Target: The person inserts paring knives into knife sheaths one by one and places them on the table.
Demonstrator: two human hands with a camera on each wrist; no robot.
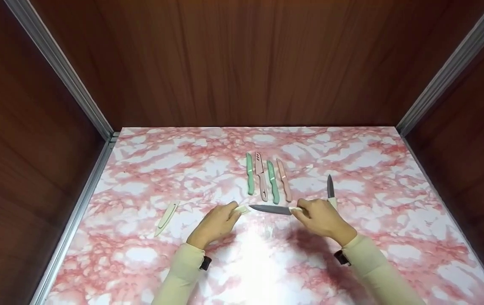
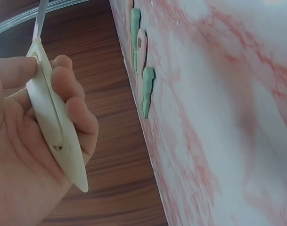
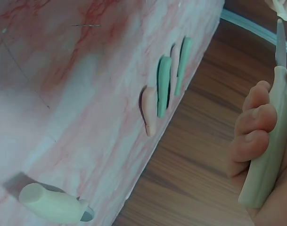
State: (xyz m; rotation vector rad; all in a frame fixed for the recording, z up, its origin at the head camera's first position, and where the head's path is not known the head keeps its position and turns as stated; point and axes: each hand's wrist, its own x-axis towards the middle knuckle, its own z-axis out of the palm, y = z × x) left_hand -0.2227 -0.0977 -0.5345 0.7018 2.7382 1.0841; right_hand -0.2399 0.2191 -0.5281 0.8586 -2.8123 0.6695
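Observation:
My left hand (image 1: pixel 218 223) grips a cream knife sheath (image 2: pixel 58 113), its fingers curled round it and its narrow slot visible in the left wrist view. My right hand (image 1: pixel 320 217) holds a knife (image 1: pixel 271 209) by its cream handle (image 3: pixel 270 141). The grey blade points left, its tip close to the sheath's open end; whether the two touch I cannot tell. Beside my right hand lies another cream-handled knife (image 1: pixel 330 186), blade bare and pointing away, the handle partly hidden by the hand. Left of my left hand, a second cream sheath (image 1: pixel 167 218) rests on the table.
Beyond the hands lie a green knife (image 1: pixel 250 173), a pink knife (image 1: pixel 261 176) with a slotted sheath, another green knife (image 1: pixel 273 182) and another pink knife (image 1: pixel 284 180), roughly side by side. Brown wood-look panels (image 1: pixel 242 63) enclose the marbled pink-and-white table (image 1: pixel 140 254) at the back and sides.

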